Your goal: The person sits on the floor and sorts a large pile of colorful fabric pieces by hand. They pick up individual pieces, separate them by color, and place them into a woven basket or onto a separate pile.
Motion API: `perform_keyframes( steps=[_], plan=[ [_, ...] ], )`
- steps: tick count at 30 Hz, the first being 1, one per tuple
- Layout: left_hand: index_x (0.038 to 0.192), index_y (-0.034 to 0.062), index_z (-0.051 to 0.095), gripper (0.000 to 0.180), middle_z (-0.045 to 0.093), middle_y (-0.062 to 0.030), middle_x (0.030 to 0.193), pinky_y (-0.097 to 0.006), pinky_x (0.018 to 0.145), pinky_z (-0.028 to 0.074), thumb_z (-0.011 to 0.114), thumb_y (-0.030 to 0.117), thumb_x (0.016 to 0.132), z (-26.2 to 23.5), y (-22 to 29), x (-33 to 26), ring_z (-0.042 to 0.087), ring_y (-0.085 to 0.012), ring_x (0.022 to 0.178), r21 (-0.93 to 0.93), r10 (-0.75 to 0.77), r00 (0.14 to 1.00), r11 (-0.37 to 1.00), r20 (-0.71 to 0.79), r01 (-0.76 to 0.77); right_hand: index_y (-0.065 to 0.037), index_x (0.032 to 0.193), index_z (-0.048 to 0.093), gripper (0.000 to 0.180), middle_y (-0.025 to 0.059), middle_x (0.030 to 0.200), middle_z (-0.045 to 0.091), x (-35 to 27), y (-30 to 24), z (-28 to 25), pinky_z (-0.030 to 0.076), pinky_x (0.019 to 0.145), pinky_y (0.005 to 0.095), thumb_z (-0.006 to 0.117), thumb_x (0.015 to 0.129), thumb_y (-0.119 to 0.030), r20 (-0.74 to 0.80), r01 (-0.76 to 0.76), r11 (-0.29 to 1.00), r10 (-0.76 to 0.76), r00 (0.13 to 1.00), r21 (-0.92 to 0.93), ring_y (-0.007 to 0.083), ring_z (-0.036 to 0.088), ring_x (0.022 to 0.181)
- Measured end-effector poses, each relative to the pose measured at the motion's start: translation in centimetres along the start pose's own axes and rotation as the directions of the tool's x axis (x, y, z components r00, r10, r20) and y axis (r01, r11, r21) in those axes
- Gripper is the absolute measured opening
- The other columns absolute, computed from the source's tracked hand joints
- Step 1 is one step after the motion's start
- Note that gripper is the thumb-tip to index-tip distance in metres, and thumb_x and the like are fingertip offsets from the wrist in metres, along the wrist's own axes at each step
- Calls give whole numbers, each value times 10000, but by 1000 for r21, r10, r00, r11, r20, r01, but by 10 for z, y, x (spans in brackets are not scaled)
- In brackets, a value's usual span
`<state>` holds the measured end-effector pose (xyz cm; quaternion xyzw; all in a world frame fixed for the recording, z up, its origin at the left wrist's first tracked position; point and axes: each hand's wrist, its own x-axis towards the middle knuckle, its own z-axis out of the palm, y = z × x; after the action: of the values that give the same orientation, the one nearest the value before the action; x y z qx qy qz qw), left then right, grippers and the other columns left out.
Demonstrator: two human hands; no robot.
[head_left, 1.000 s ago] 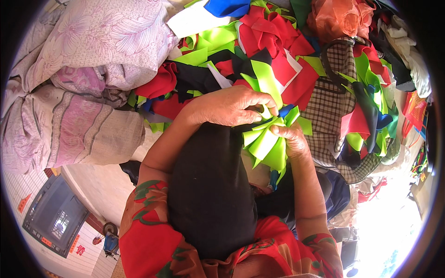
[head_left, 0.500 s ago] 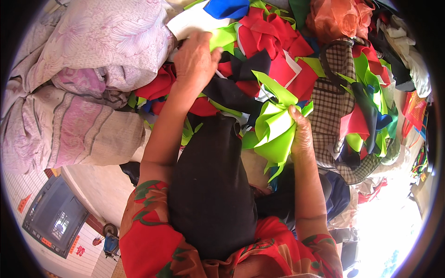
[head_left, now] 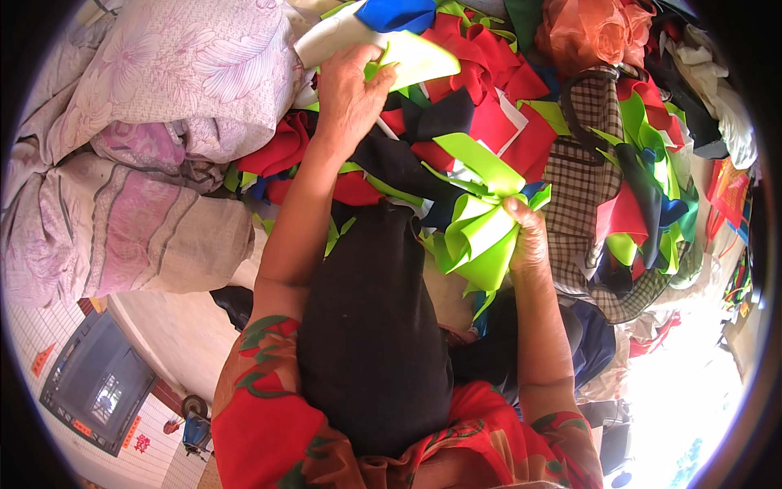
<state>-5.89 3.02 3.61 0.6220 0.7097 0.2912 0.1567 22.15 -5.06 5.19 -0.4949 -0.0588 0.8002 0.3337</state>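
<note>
My left hand (head_left: 355,94) pinches a bright lime-green fabric scrap (head_left: 422,65) between thumb and fingers, above the far side of a heap of cloth scraps. My right hand (head_left: 525,230) is closed on a gathered bunch of lime-green fabric scraps (head_left: 475,232), whose loose ends fan out toward the left and downward. Between and beyond the hands lie red scraps (head_left: 476,61), black scraps (head_left: 407,167), a white piece (head_left: 334,39) and a blue piece (head_left: 397,14). The fingers of my right hand are partly hidden behind the bunch.
Large patterned cloth bundles (head_left: 171,73) stand at the left. On the right are a brown checked bag (head_left: 580,187) with mixed scraps and an orange plastic bag (head_left: 595,33). My black-clad knee (head_left: 371,326) rises in the middle. A blue-grey door (head_left: 98,379) shows at lower left.
My left hand has lifted a lime-green scrap off the heap, drawing it slightly nearer and to the right. The bunch in my right hand has shifted slightly, its upper strip now spread leftward.
</note>
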Motion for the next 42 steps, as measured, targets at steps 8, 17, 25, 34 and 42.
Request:
perform_keyframes(
  steps=[8, 17, 25, 34, 42],
  plan=[
    [1182, -7, 442, 418, 632, -117, 1021, -261, 779, 477, 649, 22, 820, 24, 39, -5, 601, -130, 888, -797, -149, 919, 460, 365, 391, 14, 1195, 481, 650, 122, 1060, 595, 2, -1, 2, 486, 861, 357, 781, 689, -261, -46, 66, 998, -65, 997, 22, 234, 596, 950],
    [1155, -14, 534, 438, 640, -82, 940, -237, 744, 463, 714, 53, 761, 26, 11, -29, 597, -120, 841, -642, -246, 767, 431, 593, 634, 13, 1249, 435, 713, 117, 1087, 580, -2, -5, 11, 472, 873, 354, 784, 675, -223, -29, -51, 997, 49, 998, -62, 236, 582, 966],
    [1108, -12, 565, 329, 623, -63, 950, -230, 773, 474, 651, -19, 790, 12, 8, -20, 589, -112, 847, -771, -212, 832, 313, 513, 555, 19, 1177, 500, 593, 122, 1049, 603, 6, 0, 2, 473, 856, 344, 740, 729, -286, -132, -2, 1000, 4, 991, 14, 226, 597, 925],
    [1193, -11, 495, 394, 625, -124, 1052, -248, 831, 483, 535, -84, 809, -14, 23, -16, 602, -146, 935, -898, -125, 926, 227, 357, 377, 20, 1145, 527, 490, 118, 1022, 618, 11, -3, 1, 481, 835, 335, 685, 796, -286, -180, 40, 998, -32, 983, 42, 214, 610, 894],
    [1275, 64, 454, 480, 557, -95, 1205, -290, 885, 452, 485, -49, 810, 1, 85, -32, 579, -206, 1066, -703, 435, 782, 711, 446, 6, -7, 1203, 487, 579, 124, 1077, 594, 7, 4, 8, 482, 849, 353, 675, 803, -381, -125, -4, 1000, 5, 992, 12, 229, 596, 944]
  ],
)
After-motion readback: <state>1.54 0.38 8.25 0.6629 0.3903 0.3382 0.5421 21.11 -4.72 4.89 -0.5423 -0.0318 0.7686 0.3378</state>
